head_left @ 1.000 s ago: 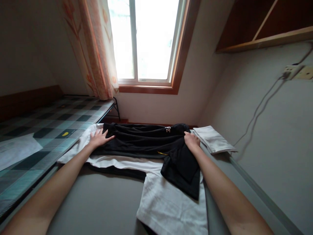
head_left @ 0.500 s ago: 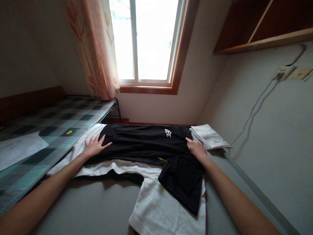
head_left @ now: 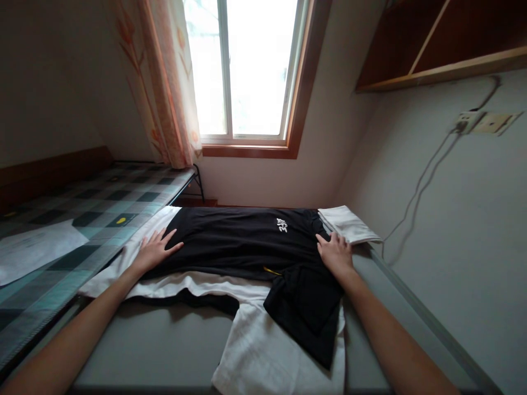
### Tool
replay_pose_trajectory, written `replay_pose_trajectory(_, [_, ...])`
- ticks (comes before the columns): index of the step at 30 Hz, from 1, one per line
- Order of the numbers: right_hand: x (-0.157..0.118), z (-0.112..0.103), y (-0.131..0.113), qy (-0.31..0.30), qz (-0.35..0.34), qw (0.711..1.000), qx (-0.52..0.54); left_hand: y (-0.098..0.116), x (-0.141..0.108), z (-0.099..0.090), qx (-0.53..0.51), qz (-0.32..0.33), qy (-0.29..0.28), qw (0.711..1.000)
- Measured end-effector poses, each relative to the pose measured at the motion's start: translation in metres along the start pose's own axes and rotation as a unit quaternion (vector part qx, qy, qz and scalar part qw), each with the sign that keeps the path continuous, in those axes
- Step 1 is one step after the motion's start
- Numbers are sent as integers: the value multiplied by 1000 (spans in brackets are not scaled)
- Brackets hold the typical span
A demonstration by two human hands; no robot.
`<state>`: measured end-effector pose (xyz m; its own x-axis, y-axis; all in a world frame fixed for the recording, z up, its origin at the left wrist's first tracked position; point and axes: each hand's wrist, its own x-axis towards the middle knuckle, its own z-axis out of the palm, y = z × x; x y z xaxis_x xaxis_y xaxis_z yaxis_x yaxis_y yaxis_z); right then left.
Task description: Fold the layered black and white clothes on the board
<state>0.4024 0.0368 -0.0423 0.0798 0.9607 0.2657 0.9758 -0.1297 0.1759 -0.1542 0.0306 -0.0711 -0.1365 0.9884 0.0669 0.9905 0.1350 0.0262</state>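
On the mostly smoothed black shirt (head_left: 230, 236), its sleeve (head_left: 310, 312) unsmoothed, the left grip (head_left: 152, 253) is splayed; clamping by the right grip (head_left: 335, 254) cannot be told.

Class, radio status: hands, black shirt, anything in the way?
Left hand spread on black shirt, left end; right hand at right end. Black shirt overlies white shirt. Possible obstacle: folded white cloth beyond right hand.

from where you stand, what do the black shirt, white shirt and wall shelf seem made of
Black shirt: matte fabric, probably a cotton-type knit, as it lies in soft creases without shine. White shirt: also matte cloth, perhaps cotton, with soft wrinkles and a wavy edge. Wall shelf: likely wood or wood-faced board, brown with a paler front edge; dim light hides its finish.
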Motion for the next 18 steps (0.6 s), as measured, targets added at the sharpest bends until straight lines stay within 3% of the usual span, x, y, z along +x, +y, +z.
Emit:
replay_pose_trajectory(2, [-1, 3, -2, 23, 15, 1000, 11, 2, -2, -2, 5, 0, -2, 1000])
replay_pose_trajectory(6, [-1, 8, -1, -25, 46, 997, 62, 5, -8, -6, 24, 3, -18, 1000])
replay_pose_trajectory(18, [3, 4, 13, -87, 9, 990, 112, 2, -29, -1, 41, 0, -19, 999])
